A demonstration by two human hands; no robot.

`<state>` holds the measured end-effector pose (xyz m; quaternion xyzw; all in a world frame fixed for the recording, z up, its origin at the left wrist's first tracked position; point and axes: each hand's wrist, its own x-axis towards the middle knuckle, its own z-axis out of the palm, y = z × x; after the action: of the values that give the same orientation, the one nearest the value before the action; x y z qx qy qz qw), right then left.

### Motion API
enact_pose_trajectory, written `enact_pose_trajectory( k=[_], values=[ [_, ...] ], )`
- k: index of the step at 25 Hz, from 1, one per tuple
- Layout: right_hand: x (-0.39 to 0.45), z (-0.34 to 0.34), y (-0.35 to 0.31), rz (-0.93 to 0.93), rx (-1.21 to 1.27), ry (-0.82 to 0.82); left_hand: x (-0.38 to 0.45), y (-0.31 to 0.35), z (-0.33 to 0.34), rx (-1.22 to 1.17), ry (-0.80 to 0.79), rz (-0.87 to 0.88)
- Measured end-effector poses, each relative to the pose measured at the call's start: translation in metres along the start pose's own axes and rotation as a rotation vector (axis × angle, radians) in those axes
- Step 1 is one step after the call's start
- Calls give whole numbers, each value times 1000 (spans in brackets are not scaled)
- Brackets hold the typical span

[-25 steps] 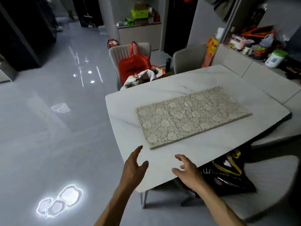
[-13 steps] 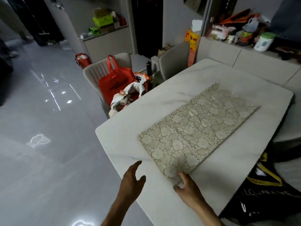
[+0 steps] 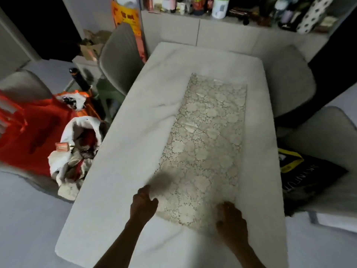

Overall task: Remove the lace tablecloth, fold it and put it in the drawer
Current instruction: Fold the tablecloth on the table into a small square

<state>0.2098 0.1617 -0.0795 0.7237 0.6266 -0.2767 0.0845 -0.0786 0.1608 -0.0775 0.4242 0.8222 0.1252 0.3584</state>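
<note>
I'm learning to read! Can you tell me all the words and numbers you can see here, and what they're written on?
No text here reads clearly.
Black bag on the chair at the right: pale letters, too blurred and cut off to read.
Its yellow tag: dark marks, too small.
Orange and yellow poster behind the grey chair: red signs, too blurred.
Small pink label on the white cloth bag: unreadable.
Bottles on the sideboard: labels too blurred.

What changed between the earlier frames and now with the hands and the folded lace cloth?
Both hands have reached forward onto the near end of the lace tablecloth: the left hand now at its near left corner, the right hand on its near right corner. A second ago both hovered short of it. Whether either grips is too blurred to tell. The cloth lies folded flat on the table as before.
</note>
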Motion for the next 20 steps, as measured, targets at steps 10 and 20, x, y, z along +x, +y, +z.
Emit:
enact_pose_trajectory(
  k=[10, 20],
  values=[
    [-16, 25, 8, 453, 698, 166, 42, -7, -4, -379, -51, -67],
    [-164, 30, 47, 534, 1246, -228, -81, -99, -79, -593, -392, -222]
  ],
)
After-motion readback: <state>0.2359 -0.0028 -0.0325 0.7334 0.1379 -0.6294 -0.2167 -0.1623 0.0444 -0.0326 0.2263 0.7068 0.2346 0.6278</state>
